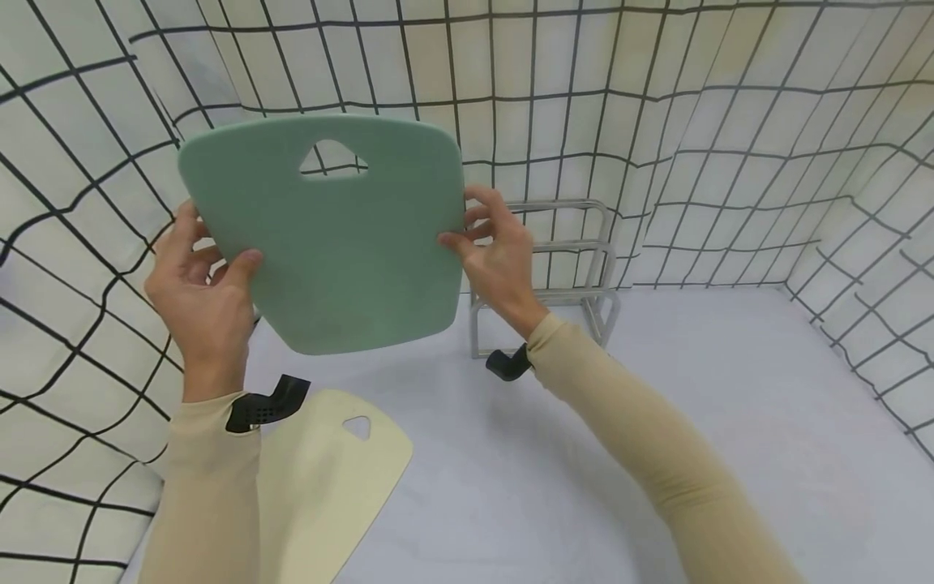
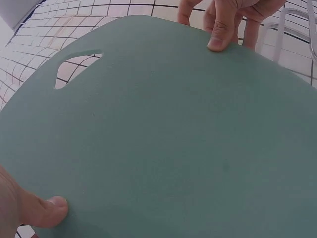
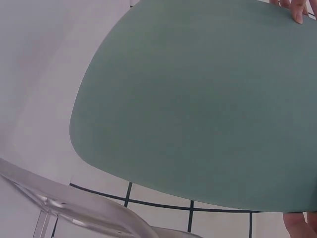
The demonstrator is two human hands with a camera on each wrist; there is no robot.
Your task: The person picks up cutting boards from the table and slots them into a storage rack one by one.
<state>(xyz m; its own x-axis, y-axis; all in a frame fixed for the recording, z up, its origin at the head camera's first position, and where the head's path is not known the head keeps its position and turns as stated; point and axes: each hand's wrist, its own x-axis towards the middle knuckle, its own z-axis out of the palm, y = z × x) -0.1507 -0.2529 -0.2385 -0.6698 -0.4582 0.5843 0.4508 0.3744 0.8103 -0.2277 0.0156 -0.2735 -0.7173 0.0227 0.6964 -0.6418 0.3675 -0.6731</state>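
A green cutting board point(image 1: 350, 251) with a handle cutout near its top edge is held up in the air, its broad face toward the head camera. My left hand point(image 1: 200, 280) grips its left edge, thumb on the near face and fingers behind. On the opposite edge my right hand point(image 1: 499, 251) pinches the board between thumb and fingers. In the left wrist view the green board point(image 2: 158, 134) fills most of the picture, with the left thumb point(image 2: 44, 210) pressed on it. The right wrist view shows the board's point(image 3: 198, 109) rounded corner near the metal rack.
A pale yellow cutting board point(image 1: 328, 478) lies on the white table point(image 1: 511, 487), partly hidden by the left forearm. Behind the right hand stands a silver metal rack point(image 1: 606, 268). Black wire grid point(image 1: 569, 105) over a pale wall runs along the back and both sides.
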